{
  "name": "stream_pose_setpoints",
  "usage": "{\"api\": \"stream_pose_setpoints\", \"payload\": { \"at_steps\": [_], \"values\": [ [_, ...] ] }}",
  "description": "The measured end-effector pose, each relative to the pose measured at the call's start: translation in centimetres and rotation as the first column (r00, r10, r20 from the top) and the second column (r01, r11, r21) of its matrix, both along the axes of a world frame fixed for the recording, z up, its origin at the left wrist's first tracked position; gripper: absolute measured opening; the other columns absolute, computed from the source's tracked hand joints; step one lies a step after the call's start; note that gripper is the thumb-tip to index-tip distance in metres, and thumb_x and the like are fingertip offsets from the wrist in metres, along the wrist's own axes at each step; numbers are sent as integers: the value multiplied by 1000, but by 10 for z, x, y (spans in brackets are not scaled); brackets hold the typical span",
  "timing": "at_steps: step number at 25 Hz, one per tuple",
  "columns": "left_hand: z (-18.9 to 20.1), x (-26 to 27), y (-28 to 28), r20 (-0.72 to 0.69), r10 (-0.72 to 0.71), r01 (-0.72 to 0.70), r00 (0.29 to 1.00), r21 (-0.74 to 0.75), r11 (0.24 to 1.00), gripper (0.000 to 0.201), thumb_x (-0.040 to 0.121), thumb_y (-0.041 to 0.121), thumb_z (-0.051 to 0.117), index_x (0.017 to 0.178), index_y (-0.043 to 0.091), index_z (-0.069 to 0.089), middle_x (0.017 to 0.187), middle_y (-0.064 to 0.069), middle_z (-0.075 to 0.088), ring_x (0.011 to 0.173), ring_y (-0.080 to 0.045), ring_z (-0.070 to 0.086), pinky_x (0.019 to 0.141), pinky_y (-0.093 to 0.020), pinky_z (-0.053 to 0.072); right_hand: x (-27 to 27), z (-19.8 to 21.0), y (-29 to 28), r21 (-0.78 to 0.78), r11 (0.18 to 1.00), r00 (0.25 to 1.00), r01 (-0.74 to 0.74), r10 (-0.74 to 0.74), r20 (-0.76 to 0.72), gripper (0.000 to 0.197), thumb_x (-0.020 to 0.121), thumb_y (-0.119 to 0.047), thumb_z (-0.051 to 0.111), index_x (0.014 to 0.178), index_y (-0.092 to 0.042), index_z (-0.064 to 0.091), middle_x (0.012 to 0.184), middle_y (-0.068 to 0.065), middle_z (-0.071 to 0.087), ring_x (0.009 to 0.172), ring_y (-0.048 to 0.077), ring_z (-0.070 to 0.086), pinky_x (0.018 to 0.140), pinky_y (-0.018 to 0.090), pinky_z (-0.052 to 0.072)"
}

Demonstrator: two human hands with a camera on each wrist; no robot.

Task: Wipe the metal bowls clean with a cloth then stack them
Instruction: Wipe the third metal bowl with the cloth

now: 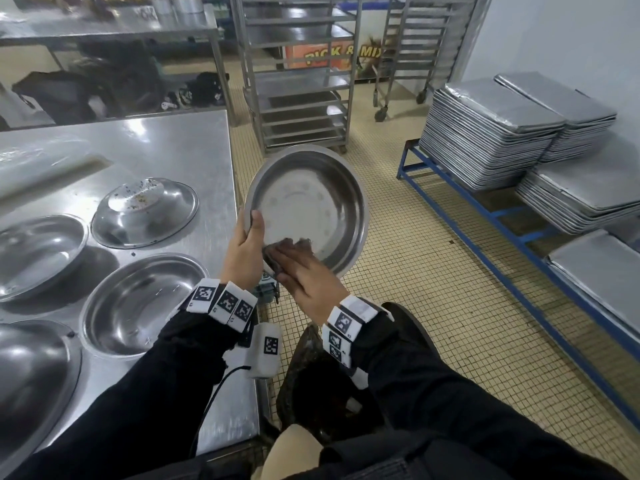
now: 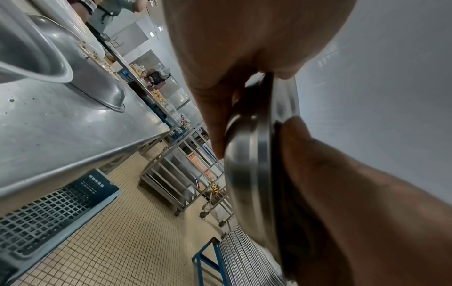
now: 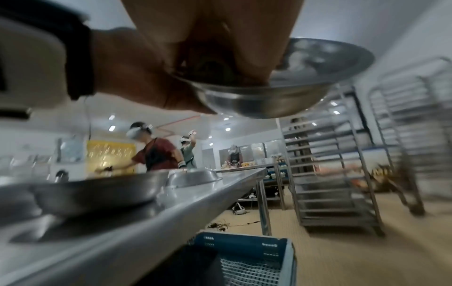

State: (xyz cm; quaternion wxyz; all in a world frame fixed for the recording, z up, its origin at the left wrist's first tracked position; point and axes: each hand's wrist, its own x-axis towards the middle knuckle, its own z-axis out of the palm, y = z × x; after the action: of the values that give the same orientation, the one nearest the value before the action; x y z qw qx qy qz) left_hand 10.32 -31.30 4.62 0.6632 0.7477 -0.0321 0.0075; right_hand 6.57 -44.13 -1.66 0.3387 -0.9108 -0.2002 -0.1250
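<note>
I hold a round metal bowl (image 1: 311, 206) tilted toward me, over the floor just past the table's right edge. My left hand (image 1: 247, 244) grips its left rim, thumb inside; the left wrist view shows the bowl (image 2: 247, 174) edge-on. My right hand (image 1: 298, 268) holds a dark cloth (image 1: 304, 243) against the bowl's inner wall near the lower rim. In the right wrist view the cloth (image 3: 210, 67) is bunched under my fingers inside the bowl (image 3: 269, 100). On the steel table (image 1: 194, 150) stand an upturned bowl with crumbs (image 1: 145, 213), an upright bowl (image 1: 142, 303) and two more bowls (image 1: 38, 254) at the left.
Stacks of baking trays (image 1: 485, 133) sit on a low blue frame (image 1: 467, 220) to the right. Wheeled tray racks (image 1: 298, 81) stand ahead. A blue crate (image 3: 244, 257) is under the table edge. Other people (image 3: 156, 152) work at far tables. Tiled floor lies between.
</note>
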Motion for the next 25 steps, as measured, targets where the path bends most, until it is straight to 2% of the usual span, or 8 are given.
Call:
{"api": "stream_pose_setpoints", "payload": {
  "at_steps": [5, 11, 13, 16, 20, 22, 23, 25],
  "values": [
    [4, 1, 11, 28, -52, 53, 998, -16, 998, 35, 103, 33, 35, 135, 21, 44, 105, 20, 55, 88, 14, 54, 67, 2, 41, 3, -27, -33, -360, 928, 995, 92, -78, 54, 66, 97, -54, 9, 143, -18, 40, 144, 4, 45, 141, 22, 27, 115, 44, 21],
    [1, -6, 2, 137, -61, 52, 989, 70, 996, 41, 104, 29, 34, 143, 16, 37, 121, 11, 53, 108, 0, 52, 78, 1, 39, -11, -7, 8, 9, 992, 987, 126, -124, -103, 45, 101, -38, 32, 139, -18, 45, 145, 1, 43, 140, 16, 27, 116, 35, 20],
    [4, -5, 6, 150, -62, 48, 987, 93, 995, 41, 104, 31, 35, 143, 20, 38, 118, 12, 54, 105, 2, 52, 79, -1, 39, -17, -9, 6, -72, 971, 973, 228, -230, -31, 51, 101, -45, 21, 140, -22, 43, 146, -1, 42, 143, 14, 19, 118, 38, 10],
    [4, -5, 15, 126, -92, 78, 988, 112, 991, 39, 104, 31, 35, 140, 20, 43, 110, 19, 55, 97, 11, 52, 72, 2, 40, -14, -21, -23, -405, 843, 916, 355, -400, -30, 58, 97, -49, 5, 148, -27, 22, 157, -4, 16, 146, 18, -3, 116, 46, -10],
    [-9, -14, 24, 16, -71, 70, 997, 57, 996, 36, 103, 34, 36, 133, 20, 50, 107, 18, 59, 99, 3, 56, 75, -8, 44, -2, -22, -47, -372, 806, 851, 460, -520, -74, 64, 99, -47, 15, 147, -20, -17, 153, 3, -28, 140, 24, -26, 117, 47, -4],
    [-12, -15, 28, -54, -79, 80, 995, 9, 997, 37, 103, 35, 36, 131, 17, 53, 106, 9, 64, 100, -8, 61, 78, -18, 46, 3, -14, -49, -207, 854, 865, 476, -498, -67, 66, 99, -44, 26, 149, -15, -7, 156, 7, -18, 145, 25, -8, 118, 42, 12],
    [-13, -14, 31, -95, -86, 85, 992, -20, 996, 38, 103, 35, 37, 129, 16, 55, 102, 7, 67, 94, -10, 64, 75, -20, 48, 6, -9, -50, -86, 863, 858, 499, -505, -96, 66, 99, -42, 32, 151, -15, 2, 158, 9, -3, 142, 25, 14, 112, 39, 27],
    [-14, -11, 40, -168, -99, 92, 981, -50, 994, 35, 102, 36, 39, 122, 14, 59, 84, 7, 70, 76, -9, 67, 63, -21, 49, 10, 1, -55, 98, 829, 831, 550, -531, -166, 58, 96, -37, 45, 147, -16, 25, 142, 10, 38, 113, 20, 51, 88, 31, 48]
  ]
}}
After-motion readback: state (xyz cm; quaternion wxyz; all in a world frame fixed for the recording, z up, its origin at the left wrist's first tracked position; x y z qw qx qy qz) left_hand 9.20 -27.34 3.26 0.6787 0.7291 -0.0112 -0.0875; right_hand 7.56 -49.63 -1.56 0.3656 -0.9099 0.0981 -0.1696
